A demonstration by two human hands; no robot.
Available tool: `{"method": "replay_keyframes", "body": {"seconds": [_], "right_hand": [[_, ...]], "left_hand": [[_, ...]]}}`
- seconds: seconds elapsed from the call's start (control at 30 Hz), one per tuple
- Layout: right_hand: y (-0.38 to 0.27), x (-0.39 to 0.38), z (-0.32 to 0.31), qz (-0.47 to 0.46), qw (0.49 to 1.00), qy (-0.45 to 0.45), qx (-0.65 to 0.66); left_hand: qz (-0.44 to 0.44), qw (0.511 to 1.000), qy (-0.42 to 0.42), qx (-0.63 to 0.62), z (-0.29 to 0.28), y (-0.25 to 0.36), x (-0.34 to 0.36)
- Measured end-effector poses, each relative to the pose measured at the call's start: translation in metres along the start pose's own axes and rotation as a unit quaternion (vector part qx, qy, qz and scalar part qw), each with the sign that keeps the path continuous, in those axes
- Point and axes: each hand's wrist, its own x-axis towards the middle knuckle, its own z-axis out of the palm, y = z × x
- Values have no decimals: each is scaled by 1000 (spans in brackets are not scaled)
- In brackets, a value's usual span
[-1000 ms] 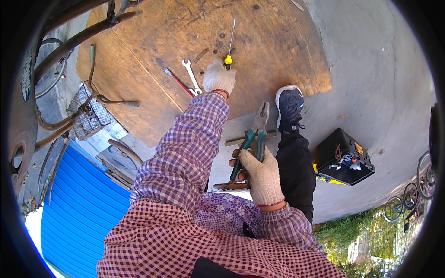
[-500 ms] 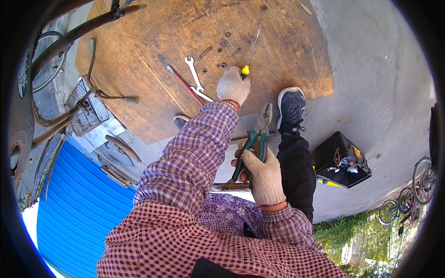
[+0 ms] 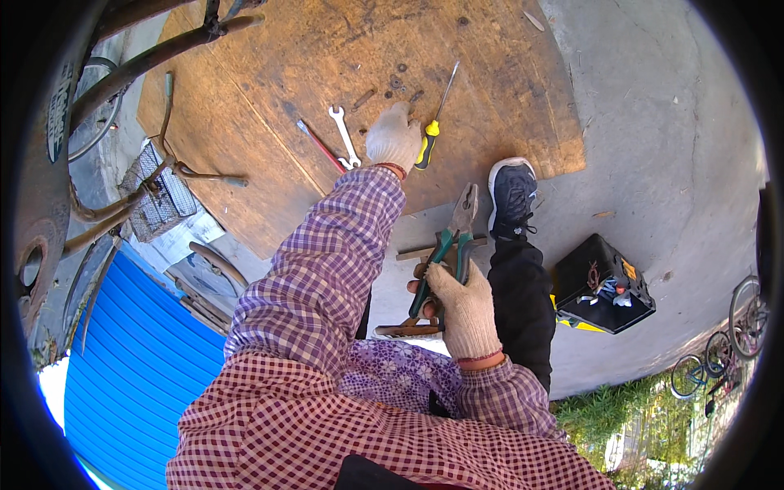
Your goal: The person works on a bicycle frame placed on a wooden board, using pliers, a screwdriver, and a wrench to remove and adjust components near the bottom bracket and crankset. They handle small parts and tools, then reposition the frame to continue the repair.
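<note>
Both my hands wear off-white knit gloves. My left hand (image 3: pixel 394 137) is low over the worn wooden board (image 3: pixel 269 106), back upward; its fingers are mostly hidden. Right beside it lies a screwdriver (image 3: pixel 429 143) with a yellow and black handle, its shaft pointing away. My right hand (image 3: pixel 465 306) is closed around the green handles of combination pliers (image 3: pixel 464 214), jaws pointing away from me. Left of my left hand lie an open-ended wrench (image 3: pixel 343 133) and a red-handled tool (image 3: pixel 320 145). Small dark washers (image 3: pixel 398 82) and a rusty bolt (image 3: pixel 363 100) lie beyond it.
A rusty bicycle frame (image 3: pixel 122 69) and a wire basket (image 3: pixel 163 200) stand at the left. My shoe (image 3: pixel 513 196) rests by the board's near right edge. On the concrete, a black toolbox (image 3: pixel 604 286) holds small items. Blue corrugated sheet (image 3: pixel 139 351) lies lower left.
My left hand has left the screwdriver handle and shifted a little left and away, covering a nut that showed before. The screwdriver now lies on the board. My right hand still grips the pliers.
</note>
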Motion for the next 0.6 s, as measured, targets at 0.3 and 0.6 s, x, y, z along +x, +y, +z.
{"method": "replay_keyframes", "body": {"seconds": [0.3,0.6], "right_hand": [[18,22,9,19,999,29,21],[15,8,29,49,999,11,-8]], "left_hand": [[-2,997,1,76,21,-25,33],[-39,993,-55,95,4,-41,36]]}}
